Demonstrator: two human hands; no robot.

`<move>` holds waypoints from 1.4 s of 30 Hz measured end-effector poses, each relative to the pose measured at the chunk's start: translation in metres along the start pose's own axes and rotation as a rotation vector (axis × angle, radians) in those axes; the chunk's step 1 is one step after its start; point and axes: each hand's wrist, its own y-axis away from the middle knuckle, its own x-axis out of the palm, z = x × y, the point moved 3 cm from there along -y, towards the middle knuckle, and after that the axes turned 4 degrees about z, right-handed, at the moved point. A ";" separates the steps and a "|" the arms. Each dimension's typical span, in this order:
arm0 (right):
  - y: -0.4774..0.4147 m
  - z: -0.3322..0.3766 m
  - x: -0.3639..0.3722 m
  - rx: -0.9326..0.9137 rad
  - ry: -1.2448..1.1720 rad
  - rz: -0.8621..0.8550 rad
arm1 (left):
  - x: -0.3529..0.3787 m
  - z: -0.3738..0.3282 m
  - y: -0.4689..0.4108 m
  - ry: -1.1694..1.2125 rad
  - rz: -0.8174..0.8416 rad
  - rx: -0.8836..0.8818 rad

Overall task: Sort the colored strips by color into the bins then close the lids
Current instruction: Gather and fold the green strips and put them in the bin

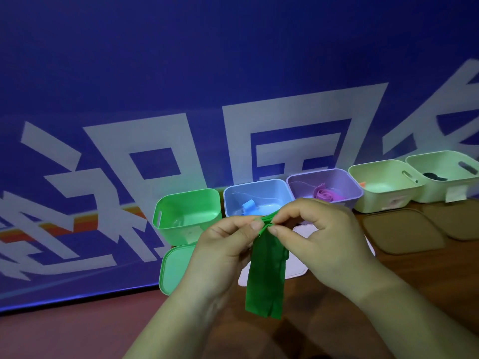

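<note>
Head view. Five open bins are standing in a row along the blue banner (181,73): green bin (181,229), blue bin (261,190), purple bin (326,176), and two pale green bins (381,203) (438,193).

The blue bin is holding a blue strip (248,205), and the purple bin a coiled purple strip (325,194). An orange scrap (363,185) is showing in the nearer pale bin, and something dark (435,176) in the far one.

A green lid (173,268), a white lid (302,268) and two brown lids (404,231) (464,224) are lying flat in front of the bins.

I am pinching the folded top of the green strip (267,275) with both hands, left hand (223,252) and right hand (321,237), thumbs and forefingers nearly meeting. The strip is hanging down between my wrists, in front of the green and blue bins.
</note>
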 end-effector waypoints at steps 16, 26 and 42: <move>-0.010 -0.048 -0.081 -0.013 0.063 -0.017 | 0.079 0.029 -0.038 -0.094 -0.012 0.038; -0.027 -0.090 -0.096 0.139 -0.083 0.096 | 0.099 0.040 -0.059 -0.104 -0.023 0.054; -0.043 -0.101 -0.086 0.331 -0.529 0.192 | 0.090 0.033 -0.075 -0.222 -0.143 0.227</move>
